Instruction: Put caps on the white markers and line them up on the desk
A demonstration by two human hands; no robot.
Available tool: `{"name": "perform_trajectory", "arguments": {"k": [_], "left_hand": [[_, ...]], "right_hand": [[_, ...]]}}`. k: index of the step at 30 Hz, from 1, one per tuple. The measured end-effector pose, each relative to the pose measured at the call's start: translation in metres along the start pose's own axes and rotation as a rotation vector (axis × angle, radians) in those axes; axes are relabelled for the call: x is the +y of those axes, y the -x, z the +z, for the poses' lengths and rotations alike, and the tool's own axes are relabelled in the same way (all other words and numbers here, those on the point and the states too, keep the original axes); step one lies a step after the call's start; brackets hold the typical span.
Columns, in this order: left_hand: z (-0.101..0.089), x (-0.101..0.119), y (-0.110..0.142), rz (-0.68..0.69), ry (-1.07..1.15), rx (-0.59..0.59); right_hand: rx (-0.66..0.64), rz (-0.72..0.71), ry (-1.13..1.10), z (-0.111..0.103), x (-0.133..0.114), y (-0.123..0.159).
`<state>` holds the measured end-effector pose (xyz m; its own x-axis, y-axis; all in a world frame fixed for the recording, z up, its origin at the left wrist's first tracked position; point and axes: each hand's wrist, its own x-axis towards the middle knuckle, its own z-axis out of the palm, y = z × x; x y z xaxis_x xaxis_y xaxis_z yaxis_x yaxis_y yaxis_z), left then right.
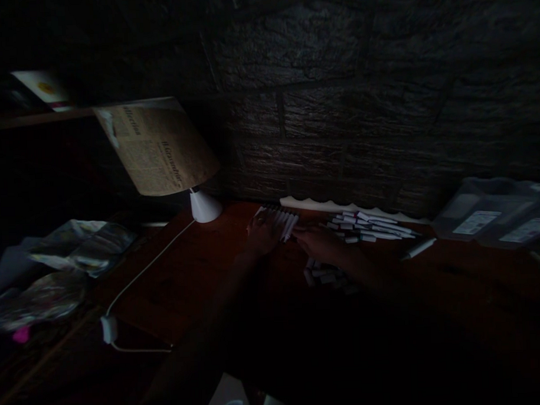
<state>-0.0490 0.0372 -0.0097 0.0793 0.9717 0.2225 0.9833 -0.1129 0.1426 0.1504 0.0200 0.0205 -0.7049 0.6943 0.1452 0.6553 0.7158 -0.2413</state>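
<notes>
Near the back of the brown wooden table, white markers [289, 224] lie side by side in a row. My left hand [264, 233] rests over the left part of this row, its fingers spread along the markers. From the right, my right hand [318, 242] reaches in with its fingertips at the row's right end; in the dark I cannot make out whether they grip a marker. A loose pile of markers [370, 225] lies beyond the right hand. More markers [325, 274] are scattered below it, partly hidden by the forearm.
A lamp [159, 150] with a newsprint shade stands at the back left, its cord running over the table edge. Clear plastic containers [483, 216] stand at the right. One marker [420, 248] lies apart. Plastic bags [83, 244] sit at left. A rough block wall [311, 112] rises behind.
</notes>
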Motion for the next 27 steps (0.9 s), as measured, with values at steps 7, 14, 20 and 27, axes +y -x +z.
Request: {"name": "perform_trajectory", "arguments": {"k": [7,14,20,27], "left_hand": [[0.000,-0.001,-0.001,0.000,-0.020,-0.014],[0.003,0.001,0.001,-0.012,-0.035,-0.010],[0.006,0.000,0.001,0.000,-0.050,0.002],[0.001,0.012,0.007,0.031,0.004,0.032]], "right_hand": [[0.027,-0.019,0.006,0.001,-0.002,0.000],[0.040,-0.022,0.002,0.004,0.001,-0.001],[0.027,0.001,-0.070,0.002,0.001,0.000],[0.152,0.085,-0.094,-0.044,0.019,0.029]]}}
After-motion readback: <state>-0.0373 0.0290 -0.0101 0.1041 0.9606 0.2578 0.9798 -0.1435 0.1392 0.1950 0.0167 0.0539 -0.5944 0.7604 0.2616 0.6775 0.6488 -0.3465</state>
